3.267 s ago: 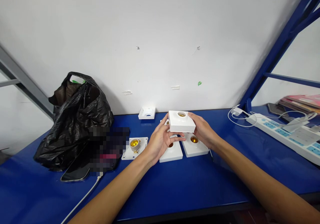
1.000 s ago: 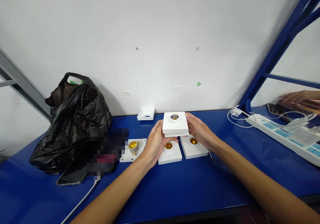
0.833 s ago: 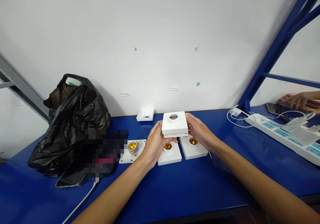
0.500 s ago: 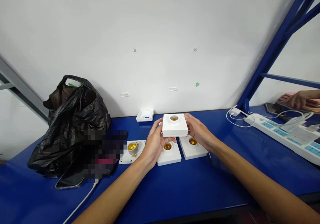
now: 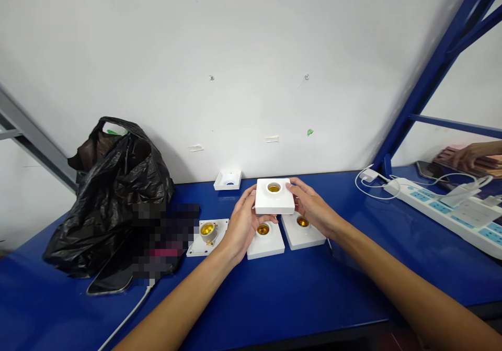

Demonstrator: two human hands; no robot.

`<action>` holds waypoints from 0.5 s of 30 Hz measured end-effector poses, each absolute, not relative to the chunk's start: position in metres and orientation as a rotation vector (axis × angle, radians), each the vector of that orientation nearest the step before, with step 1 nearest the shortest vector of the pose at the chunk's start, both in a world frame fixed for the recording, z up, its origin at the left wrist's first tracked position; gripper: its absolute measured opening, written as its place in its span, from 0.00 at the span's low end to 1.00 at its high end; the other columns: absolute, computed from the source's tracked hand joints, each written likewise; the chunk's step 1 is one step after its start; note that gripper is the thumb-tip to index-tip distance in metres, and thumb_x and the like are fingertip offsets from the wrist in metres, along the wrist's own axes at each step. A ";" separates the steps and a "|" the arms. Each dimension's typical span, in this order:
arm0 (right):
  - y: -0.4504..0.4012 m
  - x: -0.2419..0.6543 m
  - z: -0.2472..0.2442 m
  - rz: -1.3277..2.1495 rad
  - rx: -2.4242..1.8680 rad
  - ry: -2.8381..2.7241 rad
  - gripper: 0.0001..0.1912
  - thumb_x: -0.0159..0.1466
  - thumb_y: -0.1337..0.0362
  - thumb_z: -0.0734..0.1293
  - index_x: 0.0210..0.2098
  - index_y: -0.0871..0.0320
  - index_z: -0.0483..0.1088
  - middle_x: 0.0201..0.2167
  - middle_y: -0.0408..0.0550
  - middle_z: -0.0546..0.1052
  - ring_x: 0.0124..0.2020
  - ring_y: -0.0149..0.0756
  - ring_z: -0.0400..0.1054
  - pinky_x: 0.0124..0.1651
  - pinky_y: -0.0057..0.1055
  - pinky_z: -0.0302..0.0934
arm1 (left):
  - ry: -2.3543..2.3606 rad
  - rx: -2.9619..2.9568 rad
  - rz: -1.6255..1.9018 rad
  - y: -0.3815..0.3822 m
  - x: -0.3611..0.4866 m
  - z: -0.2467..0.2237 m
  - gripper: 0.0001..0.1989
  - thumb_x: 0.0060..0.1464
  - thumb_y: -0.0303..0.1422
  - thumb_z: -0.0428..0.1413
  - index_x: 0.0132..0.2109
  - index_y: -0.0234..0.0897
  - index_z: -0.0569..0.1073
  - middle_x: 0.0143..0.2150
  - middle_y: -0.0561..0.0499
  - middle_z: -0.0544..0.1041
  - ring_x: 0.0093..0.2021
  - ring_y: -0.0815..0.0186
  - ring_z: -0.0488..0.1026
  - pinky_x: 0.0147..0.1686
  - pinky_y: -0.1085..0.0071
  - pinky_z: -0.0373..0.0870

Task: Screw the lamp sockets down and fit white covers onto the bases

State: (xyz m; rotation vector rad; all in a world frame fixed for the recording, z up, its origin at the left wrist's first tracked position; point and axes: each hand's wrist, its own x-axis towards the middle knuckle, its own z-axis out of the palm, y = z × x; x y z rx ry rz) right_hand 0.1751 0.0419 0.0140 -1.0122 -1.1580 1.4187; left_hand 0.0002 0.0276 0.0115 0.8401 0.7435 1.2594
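Between my two hands is a square white lamp holder (image 5: 270, 203) with a round brass-coloured socket, raised above the table. My left hand (image 5: 245, 220) grips its left side, fingers curled underneath. My right hand (image 5: 309, 204) holds the right side, with the thumb on the top face near the socket. Below lie two similar lamp holders, one under my left hand (image 5: 266, 246) and one under my right (image 5: 304, 236). Left of them is an uncovered base plate (image 5: 196, 248) with its brass socket exposed. A loose white cover (image 5: 227, 186) with a round hole rests by the wall.
On the left, a black plastic bag (image 5: 117, 199) stands beside a phone (image 5: 112, 280) and a white cable (image 5: 129, 317). A white power strip (image 5: 443, 207) with plugs and cables runs along the right. Beyond it, another person's hand (image 5: 476, 155) rests on pinkish stacked items.
My right thumb has come onto the top of the held lamp holder. Its top now sits flush, and the brass socket shows closer to the opening. The other person's hand shifted slightly.
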 end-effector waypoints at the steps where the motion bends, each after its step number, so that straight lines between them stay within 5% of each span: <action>1: 0.042 0.175 0.014 1.420 -1.014 -1.156 0.16 0.62 0.48 0.72 0.40 0.50 0.69 0.29 0.41 0.74 0.32 0.36 0.67 0.32 0.30 0.61 | 0.740 0.852 1.258 0.028 0.000 0.011 0.14 0.70 0.32 0.50 0.59 0.33 0.70 0.48 0.39 0.80 0.32 0.62 0.78 0.28 0.66 0.79; 10: 0.044 0.175 0.012 1.431 -1.006 -1.123 0.10 0.64 0.54 0.68 0.43 0.49 0.71 0.34 0.42 0.78 0.36 0.37 0.70 0.37 0.30 0.64 | 0.730 0.906 1.269 0.024 0.000 0.010 0.19 0.66 0.39 0.58 0.59 0.34 0.70 0.47 0.41 0.80 0.40 0.58 0.79 0.30 0.67 0.80; 15: 0.045 0.177 0.008 1.423 -1.011 -1.120 0.08 0.64 0.54 0.69 0.40 0.49 0.71 0.30 0.39 0.76 0.32 0.34 0.69 0.37 0.29 0.64 | 0.767 0.929 1.283 0.023 0.000 0.008 0.21 0.64 0.39 0.60 0.60 0.35 0.69 0.43 0.44 0.81 0.37 0.59 0.80 0.30 0.66 0.80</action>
